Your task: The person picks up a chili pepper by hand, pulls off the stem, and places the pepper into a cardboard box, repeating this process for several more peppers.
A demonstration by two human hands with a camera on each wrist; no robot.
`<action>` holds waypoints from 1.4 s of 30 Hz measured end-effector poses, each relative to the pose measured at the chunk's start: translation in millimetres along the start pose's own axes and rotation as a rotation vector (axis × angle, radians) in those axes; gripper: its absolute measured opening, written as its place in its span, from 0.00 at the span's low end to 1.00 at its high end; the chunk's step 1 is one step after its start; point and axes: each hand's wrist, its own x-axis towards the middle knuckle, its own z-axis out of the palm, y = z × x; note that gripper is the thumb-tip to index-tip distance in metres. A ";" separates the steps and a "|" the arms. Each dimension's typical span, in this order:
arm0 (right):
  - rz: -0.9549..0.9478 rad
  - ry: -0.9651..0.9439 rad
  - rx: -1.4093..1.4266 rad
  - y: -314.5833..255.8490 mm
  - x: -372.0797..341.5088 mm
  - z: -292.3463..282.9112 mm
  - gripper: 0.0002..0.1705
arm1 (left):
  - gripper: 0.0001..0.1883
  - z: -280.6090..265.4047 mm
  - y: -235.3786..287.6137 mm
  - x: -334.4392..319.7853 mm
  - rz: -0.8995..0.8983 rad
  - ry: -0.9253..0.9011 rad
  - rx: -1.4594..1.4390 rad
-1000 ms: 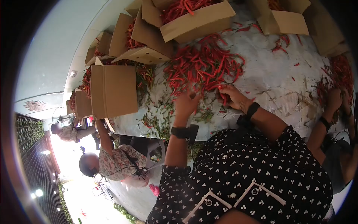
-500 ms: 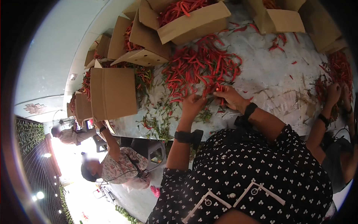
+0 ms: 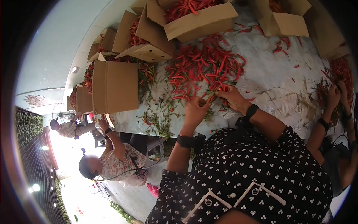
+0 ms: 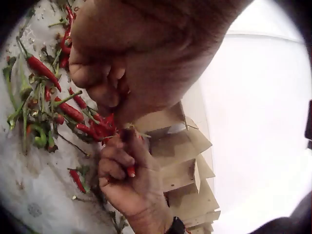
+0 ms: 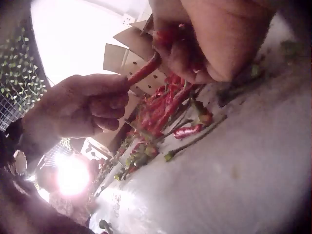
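Note:
Both hands meet at the near edge of a heap of red chili peppers [image 3: 203, 63] on the table. The left hand [image 3: 196, 111] pinches one end of a red chili pepper [image 5: 144, 70] between thumb and fingers. At that pepper's other end, the right hand [image 3: 234, 99] grips the stem end with its fingertips. More red shows inside the right hand's curled fingers, with a red tip poking out in the left wrist view. Loose peppers and green stems [image 4: 22, 92] lie just below the hands.
Cardboard boxes of chili peppers [image 3: 199, 22] line the table's far side, and another box [image 3: 115, 87] stands at the left. Green stem scraps [image 3: 162, 123] are strewn left of the hands. Another person's hands [image 3: 333, 95] work over peppers at the right; a person in a floral top [image 3: 123, 162] is at the left.
The left hand, spread over the near edge of the heap a second ago, has come right to meet the right hand and now pinches a chili pepper. The right hand has stayed nearly in place.

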 end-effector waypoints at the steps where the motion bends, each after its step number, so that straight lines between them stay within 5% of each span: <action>1: 0.000 -0.001 0.000 -0.3 -0.2 -0.9 0.07 | 0.11 0.0 -0.1 0.1 0.020 -0.031 -0.005; 9: 0.169 -0.104 0.275 -20.3 -7.8 -2.4 0.04 | 0.09 -16.5 -17.2 9.3 -0.015 -0.145 -0.222; 17: 0.157 -0.189 0.169 -18.1 -3.4 -3.8 0.05 | 0.08 -57.4 -39.6 24.0 -0.228 -0.104 -0.618; 31: 0.180 -0.131 0.098 -20.1 -4.1 -1.1 0.08 | 0.12 -106.6 -83.9 66.4 -0.157 0.164 -1.032; 38: 0.166 -0.149 0.084 -16.8 -1.2 -4.6 0.09 | 0.09 -142.2 -77.2 88.2 -0.134 0.320 -1.012; 42: 0.185 -0.115 0.063 -20.7 -4.1 -1.2 0.10 | 0.08 -164.6 -62.9 103.4 0.025 0.436 -0.941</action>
